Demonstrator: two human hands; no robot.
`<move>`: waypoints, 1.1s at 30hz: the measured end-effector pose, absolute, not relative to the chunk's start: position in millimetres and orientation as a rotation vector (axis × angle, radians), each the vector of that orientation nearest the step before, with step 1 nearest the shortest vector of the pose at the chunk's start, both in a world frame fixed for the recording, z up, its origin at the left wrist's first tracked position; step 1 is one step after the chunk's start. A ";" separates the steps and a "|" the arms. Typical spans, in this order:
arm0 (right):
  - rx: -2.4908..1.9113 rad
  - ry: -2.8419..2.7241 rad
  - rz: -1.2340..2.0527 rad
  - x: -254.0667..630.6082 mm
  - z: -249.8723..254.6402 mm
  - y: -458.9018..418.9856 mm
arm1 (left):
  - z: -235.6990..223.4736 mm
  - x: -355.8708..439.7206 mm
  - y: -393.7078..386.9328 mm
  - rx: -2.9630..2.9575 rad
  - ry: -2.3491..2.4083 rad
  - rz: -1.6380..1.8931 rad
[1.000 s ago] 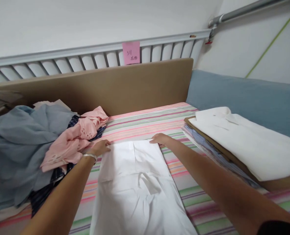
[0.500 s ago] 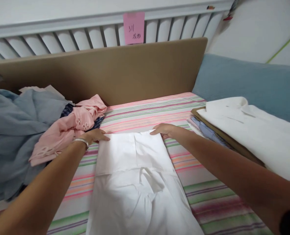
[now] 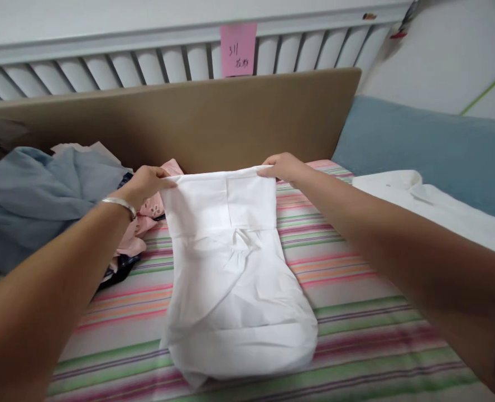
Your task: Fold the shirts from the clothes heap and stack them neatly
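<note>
A white garment (image 3: 226, 268), folded into a long strip, hangs from my two hands with its top edge lifted off the bed. Its lower end rests bunched on the striped sheet. My left hand (image 3: 149, 181), with a silver bangle at the wrist, pinches the upper left corner. At the upper right corner my right hand (image 3: 280, 167) grips the same edge between thumb and fingers. Loose fabric gathers in a small knot-like crease near the garment's middle. Whether it is a shirt or a dress I cannot tell.
A crumpled blue-grey cloth (image 3: 54, 195) and a pink eyelet garment (image 3: 136, 237) lie at the left. Folded white clothing (image 3: 435, 206) is at the right, by a blue cushion (image 3: 431, 151). Behind stand a brown board (image 3: 214, 123) and a railing with a pink note (image 3: 238, 50).
Both hands have lifted the white garment's top edge up and away from the sheet. Its lower end has slid up the bed and now shows, curled under.
</note>
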State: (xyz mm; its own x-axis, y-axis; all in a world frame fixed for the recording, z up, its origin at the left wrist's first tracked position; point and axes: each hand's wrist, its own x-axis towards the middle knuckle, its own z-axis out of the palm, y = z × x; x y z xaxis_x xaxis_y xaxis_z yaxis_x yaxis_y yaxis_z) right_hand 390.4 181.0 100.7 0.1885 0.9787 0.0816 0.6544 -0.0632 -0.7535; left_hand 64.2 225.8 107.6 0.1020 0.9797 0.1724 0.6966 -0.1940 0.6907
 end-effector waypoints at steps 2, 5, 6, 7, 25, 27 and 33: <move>-1.740 -1.671 0.492 388.9 114.1 156.3 | 113.7 55.4 201.5 2.061 1.627 0.879; -1.642 -1.854 0.263 388.0 116.1 95.4 | 104.9 36.8 142.2 2.356 1.577 0.941; -1.606 -1.903 0.194 387.2 109.7 69.6 | 95.8 29.7 117.4 2.490 1.543 0.973; -1.570 -1.947 0.140 385.9 99.2 42.0 | 83.4 22.5 91.1 2.626 1.468 0.995; -1.377 -2.070 -0.216 370.0 -26.8 -139.7 | -35.4 11.5 -104.9 2.831 1.494 0.817; -1.402 -2.088 -0.172 368.9 -39.4 -147.8 | -48.7 14.6 -114.1 2.790 1.480 0.794; -1.568 -2.194 0.158 375.4 -38.4 -154.7 | -58.5 10.4 -124.8 2.730 1.560 0.674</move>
